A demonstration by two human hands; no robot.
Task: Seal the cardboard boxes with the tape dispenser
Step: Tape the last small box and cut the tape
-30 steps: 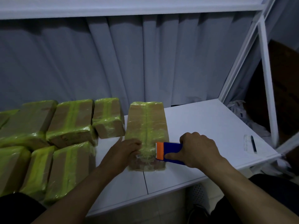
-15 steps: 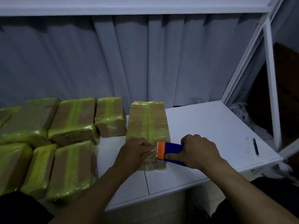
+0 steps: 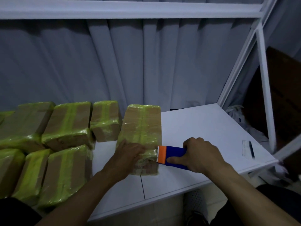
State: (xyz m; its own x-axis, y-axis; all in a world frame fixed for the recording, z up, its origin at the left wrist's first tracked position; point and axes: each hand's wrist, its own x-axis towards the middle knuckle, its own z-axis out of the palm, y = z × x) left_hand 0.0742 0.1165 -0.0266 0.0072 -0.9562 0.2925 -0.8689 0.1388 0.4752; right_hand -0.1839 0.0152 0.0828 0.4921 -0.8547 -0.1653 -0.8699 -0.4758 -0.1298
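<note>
The left hand (image 3: 128,154) lays straight fingers (image 3: 138,149) on the cardboard box (image 3: 141,126) to steady it, while the right hand (image 3: 202,155) clasps the tape dispenser (image 3: 172,156), its toothed edge touching the box beside the left fingertips, presumably to cut tape.

A white table (image 3: 203,128), with a thin seam running front to back near its middle, carried one long cardboard box (image 3: 141,124) wrapped in yellow-green tape, lying lengthwise near the centre. A cluster of similarly taped boxes (image 3: 68,121) crowded its left side. Near the right edge lay a dark pen (image 3: 251,148) just beside a clear plastic piece (image 3: 245,147)
</note>
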